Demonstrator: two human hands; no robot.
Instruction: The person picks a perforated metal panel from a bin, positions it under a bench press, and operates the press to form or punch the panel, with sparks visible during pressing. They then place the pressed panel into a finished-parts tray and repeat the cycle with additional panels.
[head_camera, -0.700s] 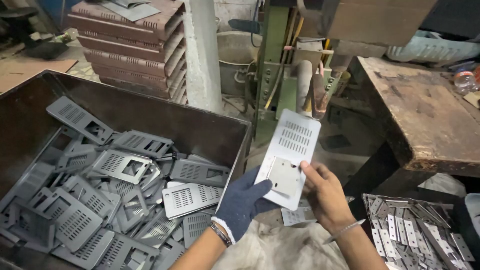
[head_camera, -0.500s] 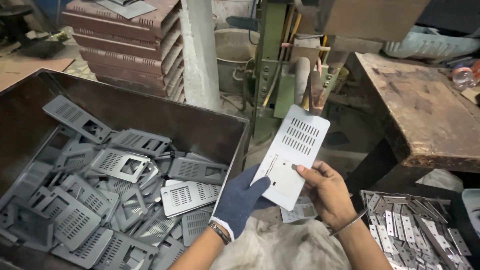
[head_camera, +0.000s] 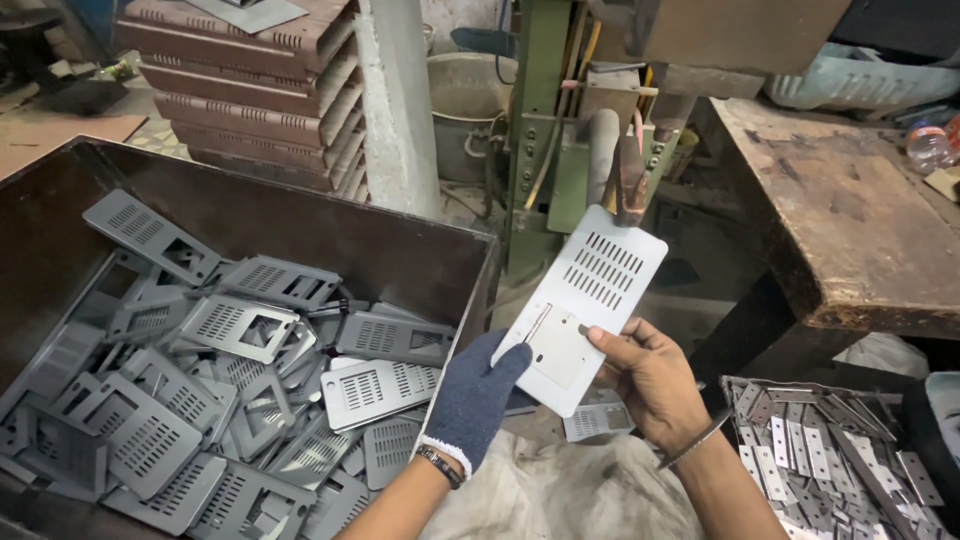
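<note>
I hold a pale grey slotted metal plate (head_camera: 585, 305) up in front of me with both hands. My left hand (head_camera: 478, 398), in a dark blue knit glove, supports its lower left edge. My bare right hand (head_camera: 648, 380) grips its lower right side, thumb lying on the plate's face. The plate is tilted, with rows of slots at its upper end and a square outline in the lower part. It hangs just right of the dark metal bin (head_camera: 300, 225).
The bin at the left holds several grey slotted plates (head_camera: 240, 325) with square cut-outs. A tray of small metal strips (head_camera: 830, 450) lies at the lower right. A worn wooden table (head_camera: 850, 210) stands right, a green machine frame (head_camera: 545, 130) behind, stacked brown trays (head_camera: 250, 100) at back left.
The plate has tipped a little and come slightly lower and nearer between my hands. My right thumb has shifted on its face. The bin and tray are unchanged.
</note>
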